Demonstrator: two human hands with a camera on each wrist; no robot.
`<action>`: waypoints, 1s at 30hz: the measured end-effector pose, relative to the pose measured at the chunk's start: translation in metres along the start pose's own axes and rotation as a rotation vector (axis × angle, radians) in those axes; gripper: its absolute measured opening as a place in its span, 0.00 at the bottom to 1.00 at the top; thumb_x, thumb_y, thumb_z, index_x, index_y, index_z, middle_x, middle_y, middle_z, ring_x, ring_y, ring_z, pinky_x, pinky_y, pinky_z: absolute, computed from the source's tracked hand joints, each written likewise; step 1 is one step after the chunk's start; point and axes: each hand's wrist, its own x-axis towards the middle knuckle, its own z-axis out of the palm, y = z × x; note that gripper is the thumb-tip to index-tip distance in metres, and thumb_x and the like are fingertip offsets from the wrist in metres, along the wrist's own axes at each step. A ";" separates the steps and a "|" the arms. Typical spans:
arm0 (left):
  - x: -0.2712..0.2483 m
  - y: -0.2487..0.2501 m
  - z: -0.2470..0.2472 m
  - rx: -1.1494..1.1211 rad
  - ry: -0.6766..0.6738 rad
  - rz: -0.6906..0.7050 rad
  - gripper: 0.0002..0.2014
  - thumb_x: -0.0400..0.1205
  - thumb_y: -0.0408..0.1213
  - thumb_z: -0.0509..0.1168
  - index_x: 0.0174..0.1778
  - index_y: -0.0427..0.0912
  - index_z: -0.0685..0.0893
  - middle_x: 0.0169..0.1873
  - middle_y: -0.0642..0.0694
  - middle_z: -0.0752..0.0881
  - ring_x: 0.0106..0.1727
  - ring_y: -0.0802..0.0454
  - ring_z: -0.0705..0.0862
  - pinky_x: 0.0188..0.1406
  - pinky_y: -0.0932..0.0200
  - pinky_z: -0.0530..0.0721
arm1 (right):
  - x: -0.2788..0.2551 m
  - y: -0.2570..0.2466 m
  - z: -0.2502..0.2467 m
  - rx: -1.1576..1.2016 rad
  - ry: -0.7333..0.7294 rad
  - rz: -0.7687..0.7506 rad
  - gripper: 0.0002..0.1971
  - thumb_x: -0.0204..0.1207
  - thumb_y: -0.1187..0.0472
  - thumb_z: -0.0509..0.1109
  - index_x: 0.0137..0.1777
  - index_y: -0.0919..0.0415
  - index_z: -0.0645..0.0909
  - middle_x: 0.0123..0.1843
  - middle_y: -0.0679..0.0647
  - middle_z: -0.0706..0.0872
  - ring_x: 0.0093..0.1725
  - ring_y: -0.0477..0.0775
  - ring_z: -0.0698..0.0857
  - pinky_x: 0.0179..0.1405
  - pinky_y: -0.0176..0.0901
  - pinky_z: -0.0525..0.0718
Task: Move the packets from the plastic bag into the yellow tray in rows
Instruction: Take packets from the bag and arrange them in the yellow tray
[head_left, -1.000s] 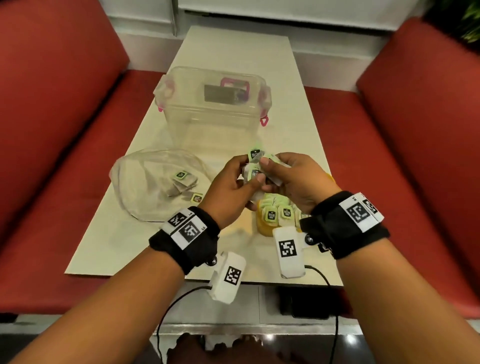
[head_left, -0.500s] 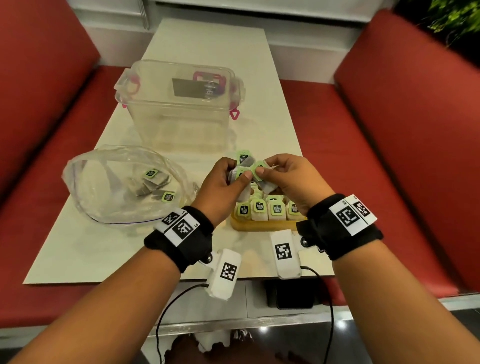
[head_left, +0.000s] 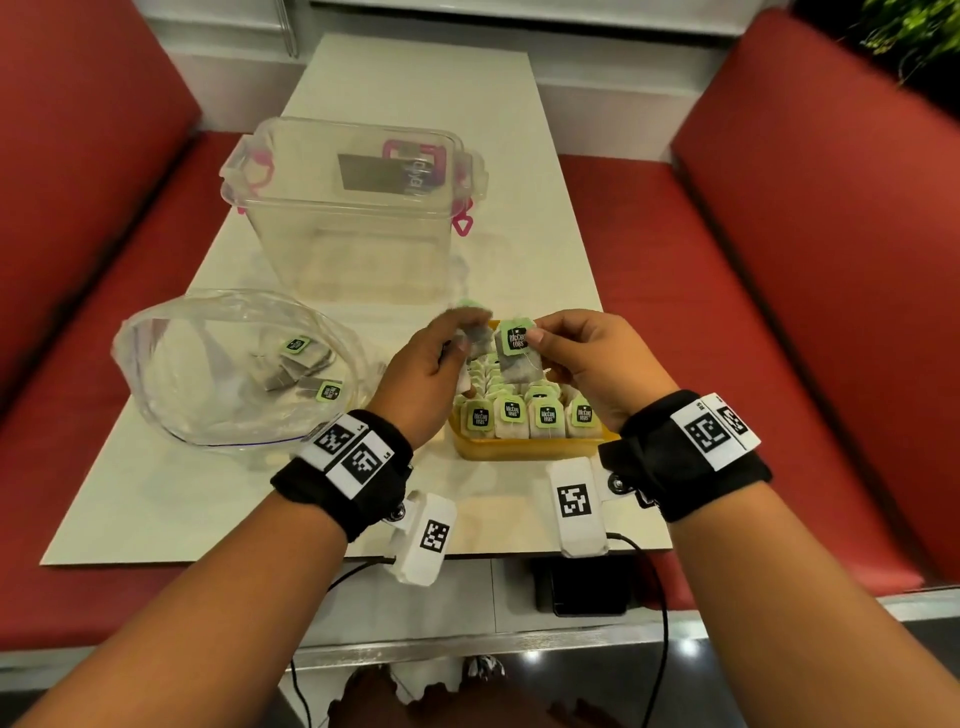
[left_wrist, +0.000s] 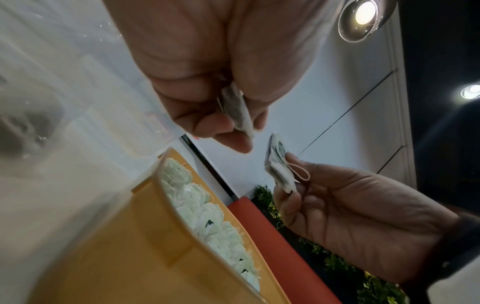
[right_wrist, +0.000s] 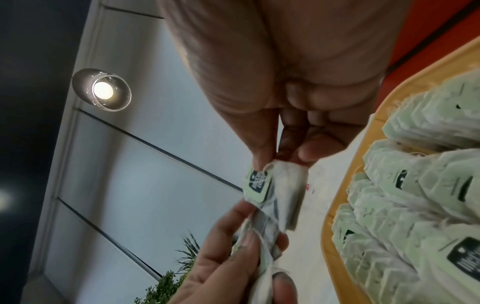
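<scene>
A yellow tray (head_left: 524, 449) near the table's front edge holds several tea packets with green tags standing in rows (head_left: 530, 415). Just above the tray, my right hand (head_left: 582, 358) pinches one packet (head_left: 514, 348) by its top edge; its green tag faces me. My left hand (head_left: 431, 369) grips a small bunch of packets (head_left: 470, 338), blurred in the head view. In the right wrist view the pinched packet (right_wrist: 272, 185) hangs beside the tray (right_wrist: 335, 205). The clear plastic bag (head_left: 171, 364) lies open to the left with a few packets (head_left: 296, 358) inside.
A clear plastic box (head_left: 353, 218) with pink latches stands behind the bag and tray. Red bench seats (head_left: 727, 312) run along both sides of the narrow table (head_left: 156, 493). A dark device (head_left: 587, 587) sits below the table's front edge.
My right hand has drawn one packet away from the bunch in my left hand, and the two hands have parted slightly. The head view has shifted.
</scene>
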 end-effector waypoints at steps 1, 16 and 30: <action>0.000 0.000 0.001 -0.009 0.013 -0.014 0.15 0.88 0.32 0.55 0.58 0.57 0.82 0.60 0.53 0.86 0.42 0.61 0.83 0.36 0.71 0.79 | 0.000 0.000 0.001 0.027 -0.002 -0.004 0.03 0.79 0.68 0.70 0.45 0.65 0.84 0.34 0.57 0.84 0.30 0.48 0.79 0.29 0.33 0.79; -0.009 0.013 -0.014 -0.215 0.006 -0.138 0.10 0.83 0.44 0.65 0.48 0.43 0.89 0.25 0.58 0.85 0.23 0.64 0.76 0.25 0.64 0.77 | -0.002 -0.003 0.013 0.121 -0.010 -0.041 0.05 0.79 0.70 0.69 0.44 0.61 0.80 0.36 0.61 0.85 0.31 0.51 0.84 0.36 0.42 0.84; -0.009 0.001 -0.015 0.219 0.065 0.068 0.14 0.71 0.42 0.78 0.52 0.48 0.90 0.48 0.56 0.83 0.48 0.65 0.80 0.47 0.79 0.73 | -0.012 -0.005 0.009 -0.071 0.005 -0.140 0.04 0.76 0.62 0.74 0.42 0.53 0.88 0.42 0.49 0.90 0.39 0.42 0.83 0.41 0.41 0.79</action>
